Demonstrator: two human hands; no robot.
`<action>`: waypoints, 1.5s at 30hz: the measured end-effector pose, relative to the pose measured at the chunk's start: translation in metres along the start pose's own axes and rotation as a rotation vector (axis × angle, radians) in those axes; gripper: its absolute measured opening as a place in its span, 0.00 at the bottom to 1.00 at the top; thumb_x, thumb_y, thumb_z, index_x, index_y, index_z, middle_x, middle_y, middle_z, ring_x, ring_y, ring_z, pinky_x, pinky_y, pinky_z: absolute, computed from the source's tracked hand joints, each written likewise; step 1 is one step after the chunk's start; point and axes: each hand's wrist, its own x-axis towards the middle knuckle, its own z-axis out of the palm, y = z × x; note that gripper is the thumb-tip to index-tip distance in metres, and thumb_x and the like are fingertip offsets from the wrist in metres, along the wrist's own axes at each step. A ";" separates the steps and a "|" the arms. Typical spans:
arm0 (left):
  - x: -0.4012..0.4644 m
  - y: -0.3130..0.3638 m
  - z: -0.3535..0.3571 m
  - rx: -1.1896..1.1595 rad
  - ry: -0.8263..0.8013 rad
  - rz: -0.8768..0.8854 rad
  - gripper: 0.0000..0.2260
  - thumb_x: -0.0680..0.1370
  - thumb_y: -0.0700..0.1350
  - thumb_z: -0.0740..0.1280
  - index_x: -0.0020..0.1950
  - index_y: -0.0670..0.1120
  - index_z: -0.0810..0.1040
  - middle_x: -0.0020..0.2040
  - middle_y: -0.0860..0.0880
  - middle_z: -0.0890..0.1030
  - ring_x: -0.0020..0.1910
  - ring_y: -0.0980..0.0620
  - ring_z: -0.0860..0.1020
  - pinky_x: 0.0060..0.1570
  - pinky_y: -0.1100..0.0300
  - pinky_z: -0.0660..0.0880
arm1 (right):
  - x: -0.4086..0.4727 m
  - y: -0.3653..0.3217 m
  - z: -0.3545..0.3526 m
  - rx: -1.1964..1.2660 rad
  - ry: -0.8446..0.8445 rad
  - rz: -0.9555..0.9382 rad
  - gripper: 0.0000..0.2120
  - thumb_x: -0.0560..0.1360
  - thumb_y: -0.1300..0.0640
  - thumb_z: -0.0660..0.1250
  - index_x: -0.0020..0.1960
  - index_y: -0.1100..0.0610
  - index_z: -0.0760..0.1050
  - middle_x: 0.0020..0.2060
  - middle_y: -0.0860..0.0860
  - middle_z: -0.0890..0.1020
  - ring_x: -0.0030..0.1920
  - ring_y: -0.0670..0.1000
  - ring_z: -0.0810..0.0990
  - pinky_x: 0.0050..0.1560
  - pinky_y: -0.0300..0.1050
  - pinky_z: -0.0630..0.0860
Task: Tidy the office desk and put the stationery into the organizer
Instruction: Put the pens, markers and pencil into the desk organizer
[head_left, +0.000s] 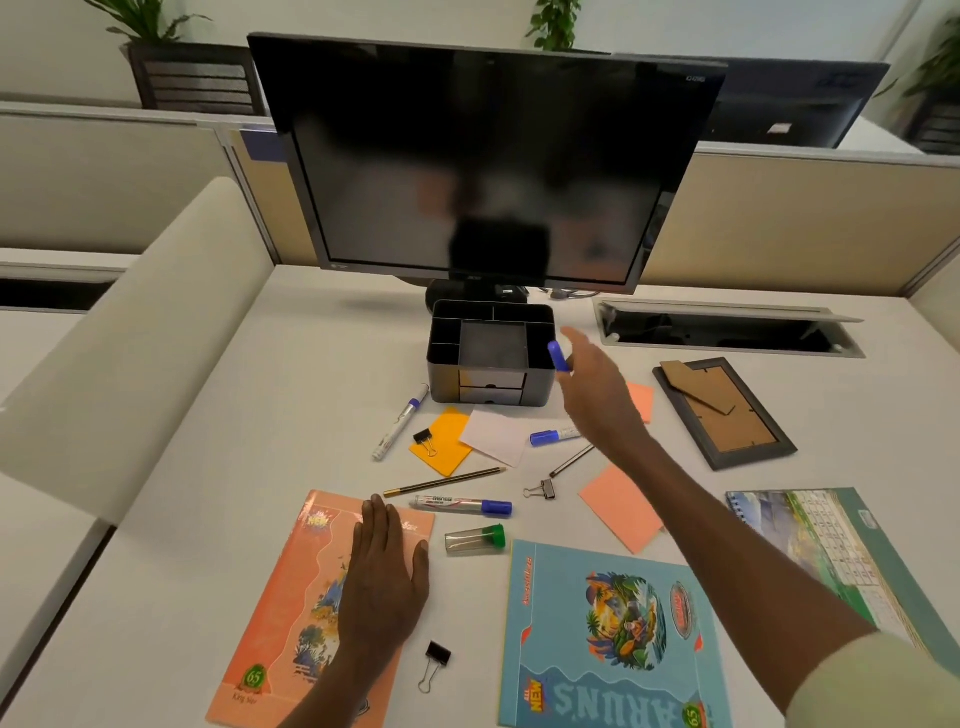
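Observation:
A black desk organizer (491, 358) with open compartments and small drawers stands below the monitor. My right hand (597, 392) is raised beside its right wall and grips a marker by the body, whose blue cap (558, 356) sticks up. My left hand (382, 566) lies flat on an orange notebook (291, 597). Loose on the desk are three more blue-capped markers (400, 423) (553, 435) (462, 505), a pencil (444, 481), a dark pen (571, 461), binder clips (426, 441) (541, 489) (434, 665) and a green-capped tube (475, 539).
A monitor (483, 156) stands at the back. Sticky notes lie about: yellow (441, 452), white (496, 434), pink (621, 506). A blue notebook (608, 639) lies front right, a calendar (841, 551) and a face-down picture frame (724, 413) at right. An open cable tray (727, 332) is at back right.

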 end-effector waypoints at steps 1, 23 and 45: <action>0.000 0.000 0.000 0.001 -0.002 -0.002 0.34 0.78 0.60 0.44 0.78 0.38 0.53 0.79 0.44 0.49 0.79 0.49 0.46 0.76 0.55 0.47 | 0.009 -0.004 -0.004 0.026 0.029 -0.002 0.25 0.78 0.61 0.62 0.73 0.52 0.61 0.56 0.55 0.78 0.50 0.51 0.78 0.49 0.44 0.75; -0.001 0.001 -0.001 -0.031 0.035 -0.003 0.33 0.79 0.58 0.49 0.77 0.38 0.56 0.79 0.44 0.54 0.78 0.48 0.52 0.76 0.53 0.52 | 0.069 0.011 0.033 -0.124 0.145 0.049 0.17 0.75 0.53 0.68 0.61 0.53 0.70 0.45 0.55 0.80 0.43 0.54 0.80 0.41 0.48 0.81; 0.000 -0.002 0.003 -0.027 0.032 -0.007 0.33 0.79 0.59 0.48 0.78 0.39 0.54 0.79 0.46 0.51 0.79 0.50 0.49 0.76 0.54 0.51 | 0.080 0.033 0.041 -0.175 0.054 0.092 0.28 0.76 0.56 0.66 0.73 0.59 0.61 0.60 0.58 0.73 0.60 0.57 0.72 0.52 0.47 0.74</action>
